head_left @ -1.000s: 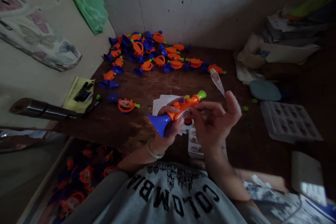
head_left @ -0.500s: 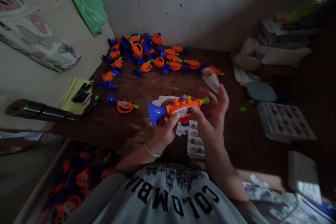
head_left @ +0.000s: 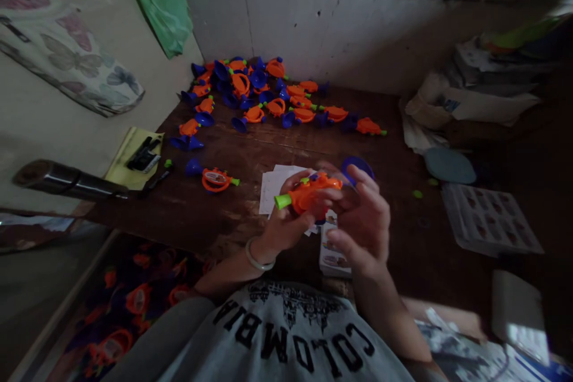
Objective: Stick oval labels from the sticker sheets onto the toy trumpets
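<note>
An orange toy trumpet (head_left: 312, 194) is held in my left hand (head_left: 286, 228), above the table. Its green mouthpiece points left, and its blue bell shows on the right behind my right fingers. My right hand (head_left: 367, 224) is beside it with fingers apart, slightly blurred; whether a fingertip touches the trumpet I cannot tell. Under the hands lie white paper sheets (head_left: 268, 191) and a stack of sticker strips (head_left: 333, 259). Left of them, another toy trumpet (head_left: 215, 179) with an oval sticker rests on the table.
Several toy trumpets (head_left: 253, 113) are heaped along the back wall. Sticker sheets (head_left: 495, 218) and a pale blue round piece (head_left: 450, 165) lie to the right. A dark cylinder (head_left: 67, 182) and a yellow pad (head_left: 128, 170) are at left. More trumpets (head_left: 134, 304) fill the space below the table's left edge.
The trumpet has been turned around: its mouthpiece pointed right and now points left. A clear sticker seen at my right fingertips before no longer shows.
</note>
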